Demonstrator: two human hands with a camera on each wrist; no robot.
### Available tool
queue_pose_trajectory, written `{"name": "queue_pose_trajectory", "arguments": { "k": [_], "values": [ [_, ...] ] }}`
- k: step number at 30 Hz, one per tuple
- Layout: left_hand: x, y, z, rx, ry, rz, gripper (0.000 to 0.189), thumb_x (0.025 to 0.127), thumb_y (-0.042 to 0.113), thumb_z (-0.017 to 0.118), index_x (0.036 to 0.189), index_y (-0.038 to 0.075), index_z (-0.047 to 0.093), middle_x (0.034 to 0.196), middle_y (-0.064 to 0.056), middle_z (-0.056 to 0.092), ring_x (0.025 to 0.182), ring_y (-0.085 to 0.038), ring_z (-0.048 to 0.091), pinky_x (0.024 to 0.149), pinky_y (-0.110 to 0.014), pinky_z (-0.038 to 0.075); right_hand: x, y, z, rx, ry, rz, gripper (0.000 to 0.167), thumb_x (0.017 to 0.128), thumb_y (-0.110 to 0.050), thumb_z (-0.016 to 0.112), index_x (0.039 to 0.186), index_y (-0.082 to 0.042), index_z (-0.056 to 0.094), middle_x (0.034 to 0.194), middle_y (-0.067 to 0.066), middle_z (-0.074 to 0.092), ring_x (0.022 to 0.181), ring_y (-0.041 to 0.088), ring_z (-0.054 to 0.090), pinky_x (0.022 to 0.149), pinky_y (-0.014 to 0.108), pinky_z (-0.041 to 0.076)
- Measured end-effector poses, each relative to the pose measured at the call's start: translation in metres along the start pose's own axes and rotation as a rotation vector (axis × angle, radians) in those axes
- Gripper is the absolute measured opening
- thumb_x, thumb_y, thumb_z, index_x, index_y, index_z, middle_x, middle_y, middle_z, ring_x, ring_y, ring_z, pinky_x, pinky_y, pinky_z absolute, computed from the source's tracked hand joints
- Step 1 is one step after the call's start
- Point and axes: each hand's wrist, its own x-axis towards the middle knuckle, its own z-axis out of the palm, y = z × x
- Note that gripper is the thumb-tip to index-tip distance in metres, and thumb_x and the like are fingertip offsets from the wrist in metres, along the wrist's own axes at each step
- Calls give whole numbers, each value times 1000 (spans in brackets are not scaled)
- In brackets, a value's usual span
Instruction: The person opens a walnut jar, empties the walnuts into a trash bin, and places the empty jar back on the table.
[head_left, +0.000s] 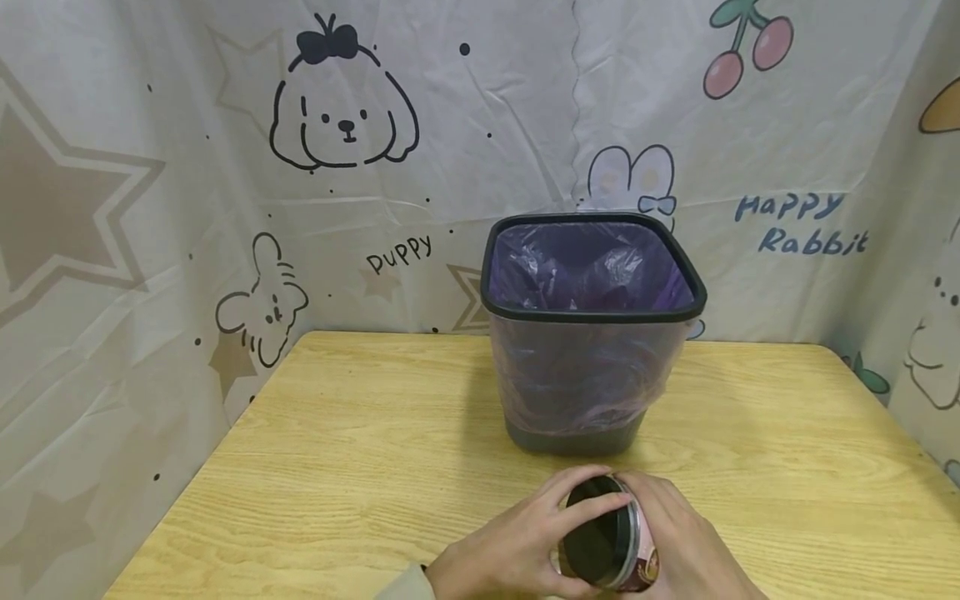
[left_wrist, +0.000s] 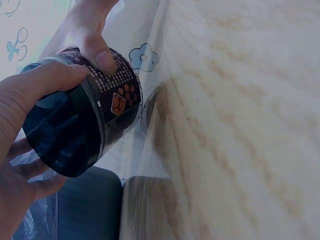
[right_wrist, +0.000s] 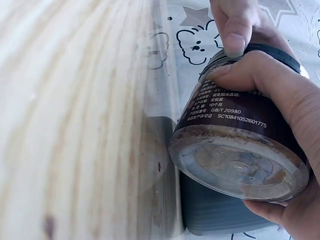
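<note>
Both hands hold a clear plastic jar near the table's front edge, tipped on its side with its dark lid facing left. My left hand grips the lid, its fingers and thumb spread round the rim. Round the jar's body is my right hand, gripping over the dark printed label. In the right wrist view the see-through base shows brownish residue along its lower wall. The lid sits on the jar.
A grey bin with a black rim and a purplish plastic bag stands just beyond the hands on the wooden table. A printed cloth hangs behind and at both sides.
</note>
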Motion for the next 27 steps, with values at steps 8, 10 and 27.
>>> {"name": "queue_pose_trajectory", "arguments": {
  "k": [8, 10, 27],
  "values": [
    [-1, 1, 0, 4, 10, 2, 95, 75, 36, 82, 151, 20, 27, 154, -7, 20, 138, -18, 28, 107, -26, 34, 0, -1, 0, 1, -9, 1, 108, 53, -70, 82, 138, -13, 47, 125, -8, 54, 109, 13, 53, 73, 39, 55],
    [0, 0, 0, 29, 20, 16, 95, 75, 37, 82, 151, 19, 28, 153, -9, 23, 138, -18, 30, 108, -26, 33, 0, -1, 0, -6, -6, -10, 108, 53, -68, 82, 138, -13, 48, 124, -7, 54, 108, 13, 53, 74, 40, 55],
    [3, -4, 1, 97, 69, 80, 96, 70, 38, 84, 148, 16, 32, 148, -13, 30, 135, -18, 35, 110, -25, 29, 1, 1, -2, -18, -19, -23, 108, 50, -62, 87, 137, -11, 48, 124, -5, 55, 107, 13, 54, 72, 37, 55]
  ]
}}
